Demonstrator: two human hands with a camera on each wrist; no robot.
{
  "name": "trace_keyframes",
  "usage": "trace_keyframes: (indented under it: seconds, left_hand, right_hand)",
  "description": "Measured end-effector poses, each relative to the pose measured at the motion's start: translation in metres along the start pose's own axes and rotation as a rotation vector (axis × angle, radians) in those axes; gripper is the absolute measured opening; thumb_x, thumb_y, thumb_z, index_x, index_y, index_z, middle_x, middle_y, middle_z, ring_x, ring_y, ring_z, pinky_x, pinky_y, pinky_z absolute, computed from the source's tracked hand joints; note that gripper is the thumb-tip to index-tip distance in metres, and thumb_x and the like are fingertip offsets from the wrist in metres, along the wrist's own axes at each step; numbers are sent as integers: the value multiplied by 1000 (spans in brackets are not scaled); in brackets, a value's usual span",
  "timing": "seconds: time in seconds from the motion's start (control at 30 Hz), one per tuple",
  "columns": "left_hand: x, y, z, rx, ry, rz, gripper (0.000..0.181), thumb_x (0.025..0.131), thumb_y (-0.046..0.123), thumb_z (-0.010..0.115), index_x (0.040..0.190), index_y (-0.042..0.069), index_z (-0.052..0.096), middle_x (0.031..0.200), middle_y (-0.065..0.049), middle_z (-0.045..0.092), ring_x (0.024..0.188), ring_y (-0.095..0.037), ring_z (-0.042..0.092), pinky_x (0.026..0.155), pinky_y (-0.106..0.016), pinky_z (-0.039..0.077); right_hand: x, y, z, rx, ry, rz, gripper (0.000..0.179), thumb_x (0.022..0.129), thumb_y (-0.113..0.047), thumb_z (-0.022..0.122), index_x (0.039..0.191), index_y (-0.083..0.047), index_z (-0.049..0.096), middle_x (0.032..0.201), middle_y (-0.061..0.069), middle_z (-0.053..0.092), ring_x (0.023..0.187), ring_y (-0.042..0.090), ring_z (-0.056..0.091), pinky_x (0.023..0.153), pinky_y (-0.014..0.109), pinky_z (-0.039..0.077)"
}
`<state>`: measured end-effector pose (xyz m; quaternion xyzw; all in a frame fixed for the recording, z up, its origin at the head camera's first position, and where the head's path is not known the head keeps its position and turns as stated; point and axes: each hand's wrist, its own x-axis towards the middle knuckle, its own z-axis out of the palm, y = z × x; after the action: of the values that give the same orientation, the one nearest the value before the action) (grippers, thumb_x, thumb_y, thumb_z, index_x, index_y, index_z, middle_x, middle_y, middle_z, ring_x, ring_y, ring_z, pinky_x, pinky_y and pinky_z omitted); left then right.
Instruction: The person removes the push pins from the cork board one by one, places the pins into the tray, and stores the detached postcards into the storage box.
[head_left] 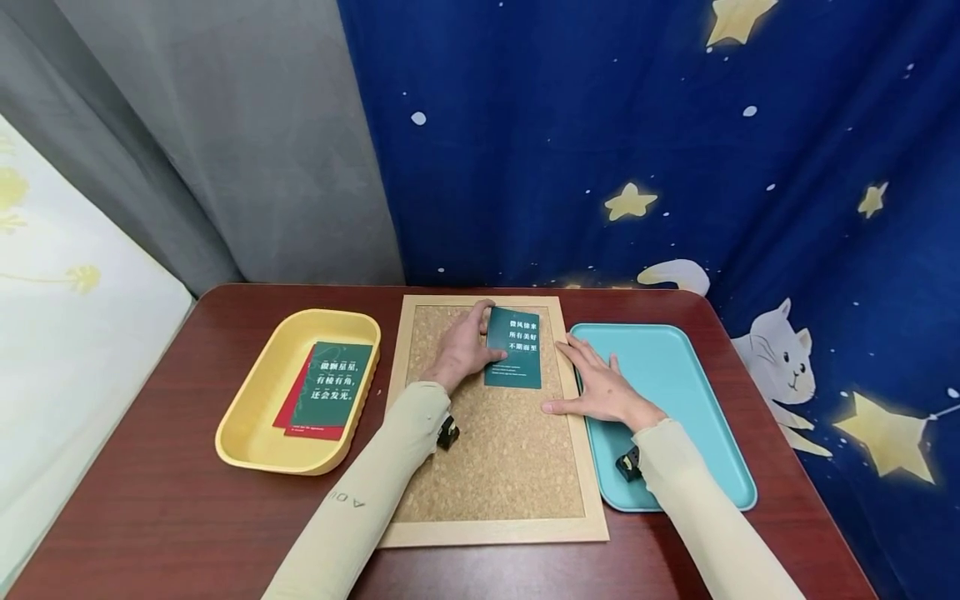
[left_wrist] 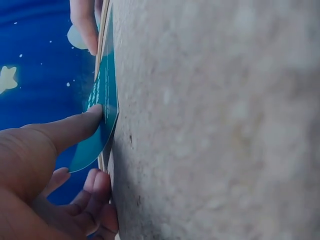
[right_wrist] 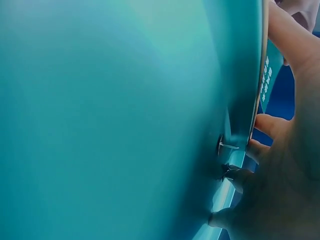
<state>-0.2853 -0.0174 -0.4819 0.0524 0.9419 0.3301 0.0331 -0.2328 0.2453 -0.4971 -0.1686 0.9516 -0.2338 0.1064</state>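
Note:
A dark green card [head_left: 513,348] with white lettering lies over the upper part of a wood-framed cork board [head_left: 510,467]. My left hand [head_left: 461,346] holds the card by its left side, thumb on the printed face. In the left wrist view, that side of the card [left_wrist: 95,142] bends up from the cork. My right hand [head_left: 600,387] spreads over the board's right frame, its fingertips at the frame's edge and along the wall of the blue tray [head_left: 675,400]. Inside that tray, a thumbtack [right_wrist: 227,145] stands out close to the right fingers.
On the left, a yellow basket [head_left: 251,417] holds another green card [head_left: 330,387] over red cards [head_left: 296,400]. Basket, board and tray stand on a dark red-brown table [head_left: 150,467]. Blue star-patterned and grey curtains hang behind the table's far edge.

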Motion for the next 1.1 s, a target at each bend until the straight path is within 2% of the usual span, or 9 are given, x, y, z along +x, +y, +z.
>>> trace_keyframes:
  seconds: [0.17,0.27,0.47,0.7,1.1]
  left_hand:
    - [-2,1,0,-83,19,47,96,78,15,93,156,24,38,106,-6,62,86,-20,61,78,-34,50]
    - [-2,1,2,-137,35,67,99,77,10,93,157,25,36,103,-5,61,83,-17,59,74,-29,48]
    - [-4,1,6,-276,60,109,98,78,0,88,156,24,34,105,-10,59,83,-19,55,78,-30,48]
    - [-9,2,9,-383,86,147,99,79,-8,84,156,31,34,110,-16,64,84,-21,63,85,-38,59]
    - [-17,4,9,-587,49,180,99,83,-17,74,157,34,32,117,-18,68,77,-21,74,69,-30,61]
  right_hand:
    - [0,1,0,-1,2,-7,115,79,-69,80,167,-21,23,177,9,11,164,39,11,121,81,0]
    - [0,2,0,3,5,-7,115,78,-68,80,167,-21,23,177,10,11,164,39,10,121,81,0]
    - [0,3,1,3,10,-8,115,79,-67,80,167,-20,23,177,10,11,164,40,10,121,81,-1]
    - [0,4,1,-1,9,-3,114,79,-67,80,167,-21,23,177,10,11,164,40,10,121,80,-1]
    - [2,4,3,2,18,-6,115,79,-67,80,167,-21,23,177,10,12,163,39,11,121,80,-1]
